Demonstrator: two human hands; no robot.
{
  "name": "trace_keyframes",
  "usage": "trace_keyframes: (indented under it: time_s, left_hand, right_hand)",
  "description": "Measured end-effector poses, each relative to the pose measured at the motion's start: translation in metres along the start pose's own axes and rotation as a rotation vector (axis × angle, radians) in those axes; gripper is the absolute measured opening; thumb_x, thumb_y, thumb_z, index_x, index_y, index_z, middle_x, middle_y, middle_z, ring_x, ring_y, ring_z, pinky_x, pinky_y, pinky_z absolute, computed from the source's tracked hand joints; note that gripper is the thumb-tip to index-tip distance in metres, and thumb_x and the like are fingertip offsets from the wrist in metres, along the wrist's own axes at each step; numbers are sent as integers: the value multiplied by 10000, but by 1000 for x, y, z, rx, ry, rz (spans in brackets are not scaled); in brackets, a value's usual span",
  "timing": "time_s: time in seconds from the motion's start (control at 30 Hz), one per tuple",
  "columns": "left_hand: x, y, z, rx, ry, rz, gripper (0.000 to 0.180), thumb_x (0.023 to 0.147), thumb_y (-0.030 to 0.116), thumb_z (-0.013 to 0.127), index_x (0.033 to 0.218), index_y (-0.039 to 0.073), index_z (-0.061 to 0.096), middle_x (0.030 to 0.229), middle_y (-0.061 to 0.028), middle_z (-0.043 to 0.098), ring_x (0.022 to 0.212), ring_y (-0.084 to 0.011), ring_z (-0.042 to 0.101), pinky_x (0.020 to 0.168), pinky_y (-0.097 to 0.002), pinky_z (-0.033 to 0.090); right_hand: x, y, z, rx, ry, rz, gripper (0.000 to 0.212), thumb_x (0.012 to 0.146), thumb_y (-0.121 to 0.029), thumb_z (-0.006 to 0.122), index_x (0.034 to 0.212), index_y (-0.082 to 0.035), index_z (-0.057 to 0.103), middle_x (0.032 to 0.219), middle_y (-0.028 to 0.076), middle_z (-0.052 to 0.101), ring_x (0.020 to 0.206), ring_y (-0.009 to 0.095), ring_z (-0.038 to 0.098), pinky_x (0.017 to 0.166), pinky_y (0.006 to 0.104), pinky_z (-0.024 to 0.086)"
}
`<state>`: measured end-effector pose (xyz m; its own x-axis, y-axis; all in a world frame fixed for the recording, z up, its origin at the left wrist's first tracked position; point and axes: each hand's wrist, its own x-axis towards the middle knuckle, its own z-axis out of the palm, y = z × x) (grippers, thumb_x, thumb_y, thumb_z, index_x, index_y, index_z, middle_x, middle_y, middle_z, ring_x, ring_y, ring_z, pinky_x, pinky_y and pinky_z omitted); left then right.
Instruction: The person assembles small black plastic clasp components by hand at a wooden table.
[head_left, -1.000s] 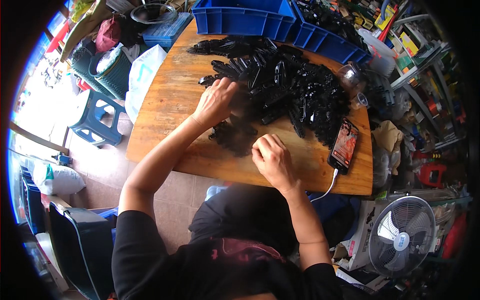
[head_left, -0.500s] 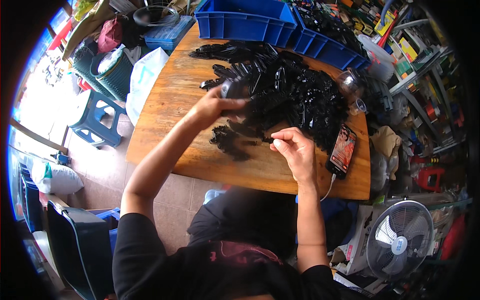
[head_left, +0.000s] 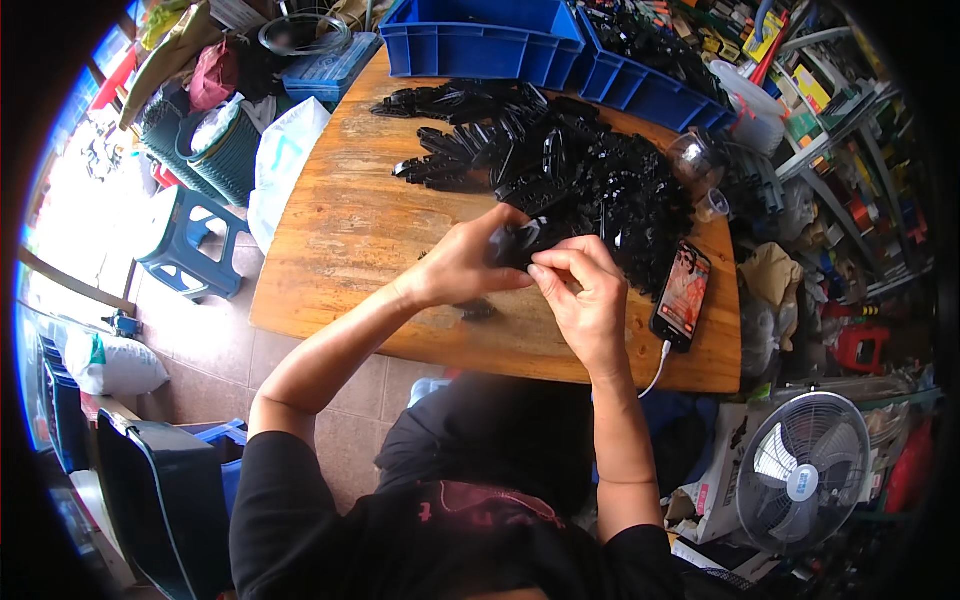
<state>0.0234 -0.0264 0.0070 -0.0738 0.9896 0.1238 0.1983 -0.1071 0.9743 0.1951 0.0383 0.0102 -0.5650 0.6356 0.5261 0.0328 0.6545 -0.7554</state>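
Over the near part of the wooden table (head_left: pixel 340 250), my two hands meet. My left hand (head_left: pixel 462 260) is closed round a black plastic part (head_left: pixel 517 240), whose exact kind I cannot make out. Touching that part, my right hand (head_left: pixel 583 295) pinches with thumb and forefinger; whatever sits between those fingertips is too small to name. A large heap of black plastic parts (head_left: pixel 610 190) spreads just beyond both hands. Below my left hand lies a small dark piece (head_left: pixel 478 311), blurred and partly hidden.
Two blue crates (head_left: pixel 480 52) stand along the table's far edge, the right one holding black parts. A phone (head_left: pixel 682 292) with a white cable lies at the right. A clear cup (head_left: pixel 711 205) sits beyond it. A fan (head_left: pixel 802 475) and a blue stool (head_left: pixel 195 245) flank the table.
My left hand has come from the heap's left side toward me and to the right, bringing a black part to my right hand. The right hand has shifted slightly.
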Motion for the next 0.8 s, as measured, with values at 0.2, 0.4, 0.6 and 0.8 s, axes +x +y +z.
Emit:
trace_keyframes:
  time_s: [0.2,0.4,0.6,0.8]
  left_hand:
    - [-2,3,1,82,114,101,408,683,62,760,1019,47,527,859,5,563,778,-57,497,682,-229,427]
    - [3,11,-2,-183,88,-118,371,675,-5,729,979,67,528,779,-7,579,625,-63,542,557,-205,442]
    - [31,2,-30,-525,248,-227,348,750,-12,680,1052,21,510,806,-82,624,678,-173,622,566,-282,513]
    - [229,32,-154,-636,359,-5,188,870,179,539,956,15,572,744,-115,603,648,-251,618,603,-377,556]
  right_hand:
    - [7,2,2,231,59,158,277,774,-49,689,1028,-5,590,874,33,590,782,125,571,757,222,455]
    - [16,21,4,361,-105,285,309,812,-93,670,1075,17,549,907,33,607,788,67,538,709,224,458]
    - [7,33,8,28,26,160,266,851,-94,644,1085,-19,543,780,31,586,737,83,545,658,225,461]
    - [-9,45,25,-375,-50,-130,119,775,-36,648,889,-41,614,804,95,596,739,290,590,645,358,479]
